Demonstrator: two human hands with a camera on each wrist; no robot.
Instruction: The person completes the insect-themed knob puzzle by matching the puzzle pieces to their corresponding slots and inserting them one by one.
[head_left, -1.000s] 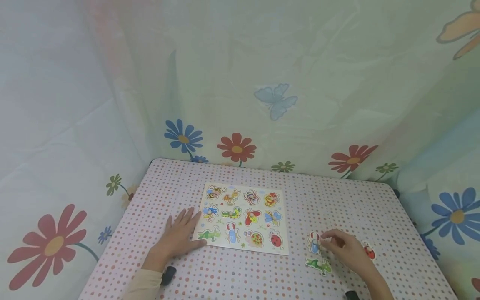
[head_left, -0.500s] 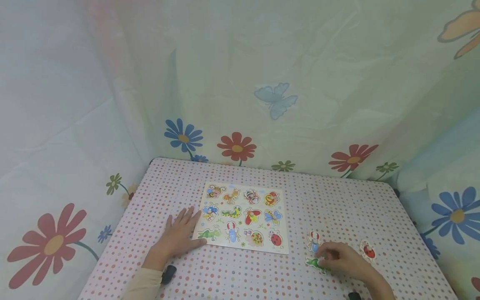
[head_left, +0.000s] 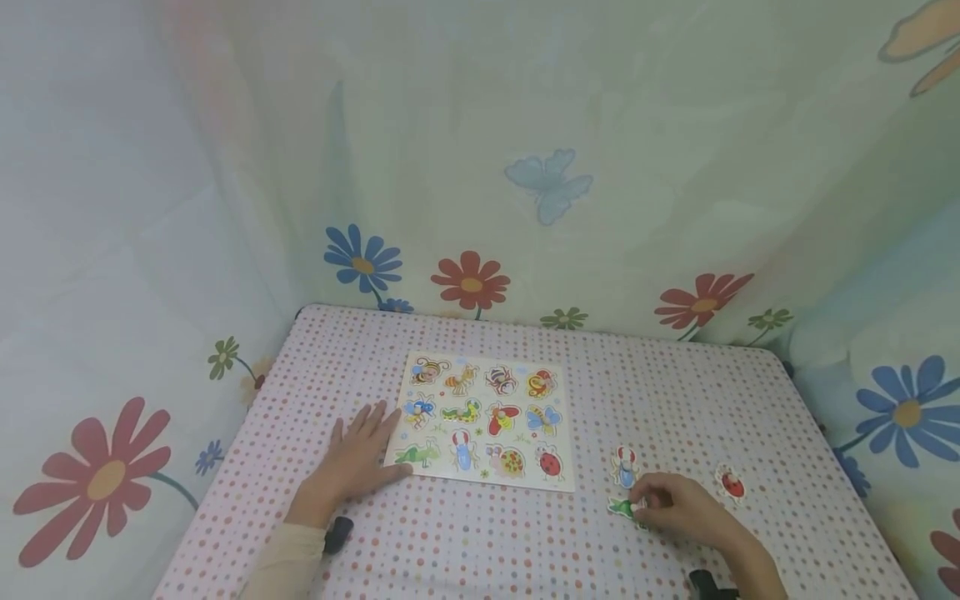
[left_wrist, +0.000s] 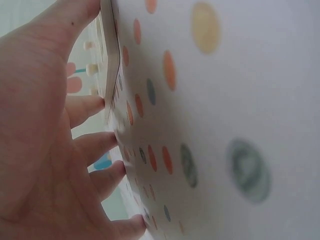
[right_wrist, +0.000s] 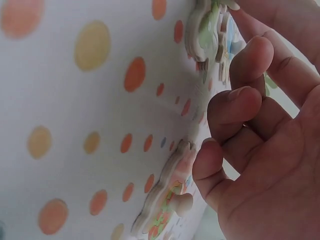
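Note:
In the head view, my left hand [head_left: 360, 454] rests with fingers spread at the left edge of an insect puzzle board [head_left: 480, 483]. The left wrist view shows the thumb along the board's edge and the fingertips on the cloth. My right hand [head_left: 678, 510] pinches the small knob of a green grasshopper puzzle piece [head_left: 619, 507], partly hidden by the fingers. Just beyond it lies a blue stag beetle piece [head_left: 624, 468] with red pincers. A ladybug piece [head_left: 730, 483] lies to the right. Under the hand, the right wrist view shows a spotted knobbed piece [right_wrist: 162, 212].
A dotted cloth covers the table [head_left: 480, 550]. Flower-printed sheets [head_left: 600, 208] hang behind it and at both sides. Dark straps or mounts [head_left: 339, 535] sit at the wrists.
My right hand has moved from beside the stag beetle piece nearer to me, onto the grasshopper piece, and pinches its knob. The left hand stays at the board. The head view has tilted slightly.

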